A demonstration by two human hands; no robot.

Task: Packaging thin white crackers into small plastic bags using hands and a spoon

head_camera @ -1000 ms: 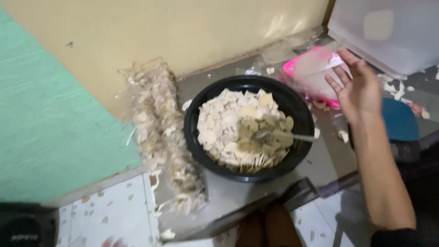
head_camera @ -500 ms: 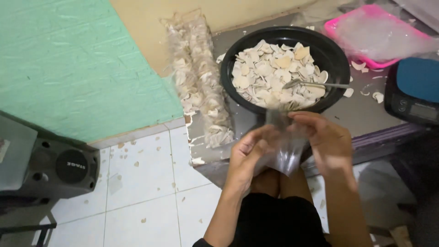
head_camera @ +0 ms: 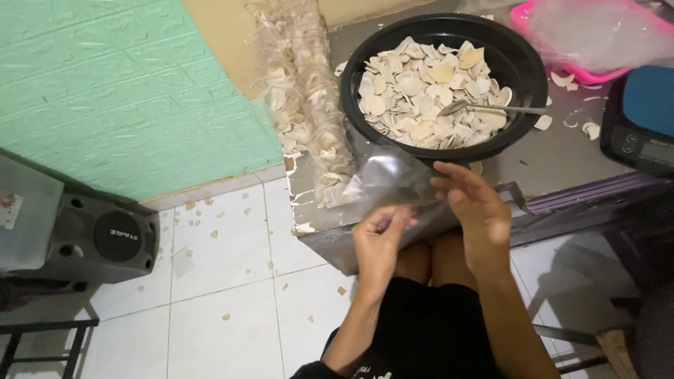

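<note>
A clear plastic bag point(head_camera: 393, 184) is held between both hands over the lap, just at the near edge of the low table point(head_camera: 554, 165) and below the black bowl point(head_camera: 519, 67). The left hand point(head_camera: 379, 242) is pinching the bag's lower edge w/ thumb and fingertips; the right hand point(head_camera: 474, 210) is laid on the other side, fingers partly spread and curled over the film, thumb hidden, so an exact grip can't be told.

Judged from this, the bag's mouth is being worked open. It is best done by rubbing the two layers apart at one corner w/ the left pinch while the right side is kept taut; the film is thin and slippery, so a light, sliding pressure is called for, not a tug. The mouth should be kept turned up toward the bowl.

Around: the bowl is filled w/ pale chips point(head_camera: 421, 91), and a metal spoon point(head_camera: 491, 109) is resting in them, handle pointing right. A row of filled clear packs point(head_camera: 309, 98) is lined along the table's left edge, close to the bag, and could be knocked off. Loose chip bits are scattered on the table and on the white tiled floor point(head_camera: 232, 281). A pink tray point(head_camera: 597, 42) under plastic and a dark scale point(head_camera: 642, 119) are at the right; a black speaker point(head_camera: 105, 238) is on the floor at left, well apart.
</note>
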